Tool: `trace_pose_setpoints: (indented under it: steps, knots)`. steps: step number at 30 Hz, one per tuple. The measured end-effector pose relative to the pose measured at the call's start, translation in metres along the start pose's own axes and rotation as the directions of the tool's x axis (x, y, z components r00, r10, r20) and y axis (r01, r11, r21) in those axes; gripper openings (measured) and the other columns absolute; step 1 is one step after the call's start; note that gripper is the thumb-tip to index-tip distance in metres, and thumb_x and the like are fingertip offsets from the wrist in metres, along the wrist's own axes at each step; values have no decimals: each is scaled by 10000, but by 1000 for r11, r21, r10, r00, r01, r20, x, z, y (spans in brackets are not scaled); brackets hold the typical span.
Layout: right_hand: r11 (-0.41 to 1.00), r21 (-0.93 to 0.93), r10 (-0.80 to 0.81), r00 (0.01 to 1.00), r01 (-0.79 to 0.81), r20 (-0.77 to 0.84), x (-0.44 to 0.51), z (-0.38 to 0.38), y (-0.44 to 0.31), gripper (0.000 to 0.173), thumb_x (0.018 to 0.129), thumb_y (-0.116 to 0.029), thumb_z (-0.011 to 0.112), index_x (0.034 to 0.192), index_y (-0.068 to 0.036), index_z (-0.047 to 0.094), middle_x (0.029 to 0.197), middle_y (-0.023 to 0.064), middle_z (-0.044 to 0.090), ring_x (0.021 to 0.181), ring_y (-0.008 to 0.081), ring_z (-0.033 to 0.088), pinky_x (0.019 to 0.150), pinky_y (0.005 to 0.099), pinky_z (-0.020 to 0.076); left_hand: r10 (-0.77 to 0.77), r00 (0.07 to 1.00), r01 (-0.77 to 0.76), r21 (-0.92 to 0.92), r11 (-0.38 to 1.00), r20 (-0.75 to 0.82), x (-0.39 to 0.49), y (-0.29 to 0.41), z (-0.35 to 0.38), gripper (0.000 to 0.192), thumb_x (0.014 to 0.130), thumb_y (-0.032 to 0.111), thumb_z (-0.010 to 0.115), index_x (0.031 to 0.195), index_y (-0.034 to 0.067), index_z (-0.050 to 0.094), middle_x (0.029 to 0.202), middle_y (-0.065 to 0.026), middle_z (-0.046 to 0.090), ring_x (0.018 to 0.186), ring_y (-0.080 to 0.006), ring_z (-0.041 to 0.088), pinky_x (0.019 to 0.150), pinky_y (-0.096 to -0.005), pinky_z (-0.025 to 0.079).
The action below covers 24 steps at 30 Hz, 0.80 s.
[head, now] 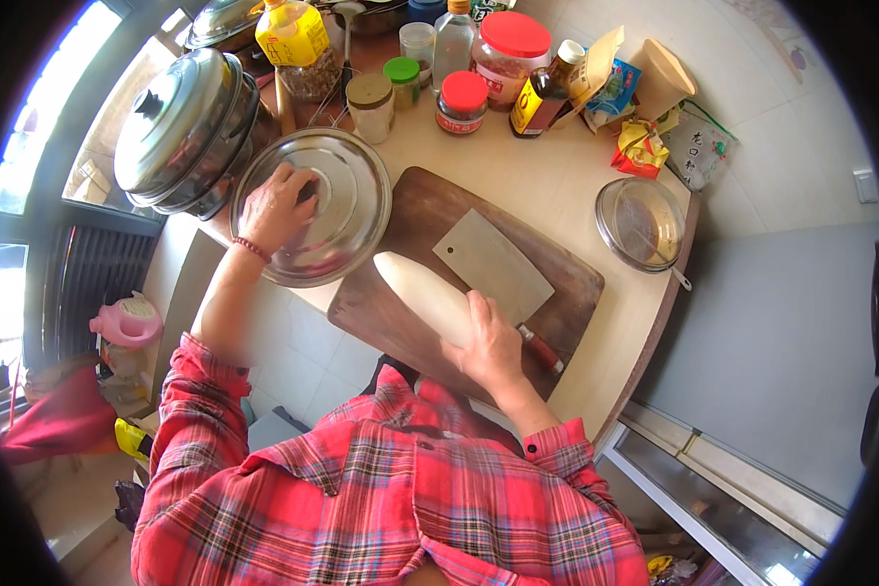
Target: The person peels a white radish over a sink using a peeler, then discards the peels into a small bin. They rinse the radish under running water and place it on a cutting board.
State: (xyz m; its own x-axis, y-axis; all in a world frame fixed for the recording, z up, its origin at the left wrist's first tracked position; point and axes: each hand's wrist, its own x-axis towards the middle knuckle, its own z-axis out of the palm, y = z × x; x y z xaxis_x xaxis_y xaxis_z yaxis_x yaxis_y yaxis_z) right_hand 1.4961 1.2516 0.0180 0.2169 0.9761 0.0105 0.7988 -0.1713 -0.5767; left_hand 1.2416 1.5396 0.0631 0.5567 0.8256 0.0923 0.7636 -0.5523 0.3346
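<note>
My left hand grips the dark knob of a round metal lid, its fingers curled over the top. What lies under the lid is hidden. In my right hand is a long, pale, peeled white radish, held by its near end above a dark wooden cutting board. The radish's tapered end points toward the lid. A cleaver lies flat on the board beyond the radish, its red-brown handle pointing back toward me and to the right, close to my right wrist.
A stacked metal steamer pot stands at the left. Along the back are an oil jug, jars with red lids, a dark sauce bottle and food packets. A metal strainer sits near the counter's right edge.
</note>
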Motion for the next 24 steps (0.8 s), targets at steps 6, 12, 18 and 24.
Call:
trace_pose_setpoints:
  steps: [6, 12, 18, 24]
  knots:
    - [1000, 13, 6, 991, -4, -133, -2, 5, 4, 789, 680, -264, 856, 1323, -8, 477, 1090, 175, 633, 950, 389, 660, 744, 456, 556, -8, 997, 3, 61, 998, 72, -3, -11, 17, 335, 864, 191, 676, 1197, 157, 655, 1142, -110, 613, 1047, -339, 635, 874, -439, 524]
    - [999, 26, 25, 984, -21, -179, -2, 4, 1, 801, 687, -245, 864, 1340, 2, 471, 1202, 192, 602, 1038, 387, 632, 812, 458, 564, 10, 1000, -9, 46, 999, -9, -1, -18, 36, 354, 868, 176, 672, 1220, 143, 645, 1183, -115, 615, 1081, -346, 625, 898, -434, 517]
    - [998, -69, -15, 996, 8, -93, -18, -31, 8, 932, 685, -399, 891, 1407, -16, 445, 1308, 207, 557, 1139, 384, 607, 925, 433, 545, -39, 999, 39, 27, 999, 17, 3, -22, 38, 373, 844, 174, 678, 1213, 120, 662, 1206, -117, 616, 1103, -336, 618, 935, -419, 508]
    - [988, -151, -27, 997, 16, -69, -42, -51, 46, 946, 673, -338, 903, 1425, -5, 434, 1342, 182, 527, 1197, 373, 558, 997, 457, 486, 160, 936, -133, 105, 985, -312, -26, 25, 48, 712, 769, 258, 804, 1401, 84, 525, 1476, -233, 428, 1350, -463, 389, 1113, -554, 346]
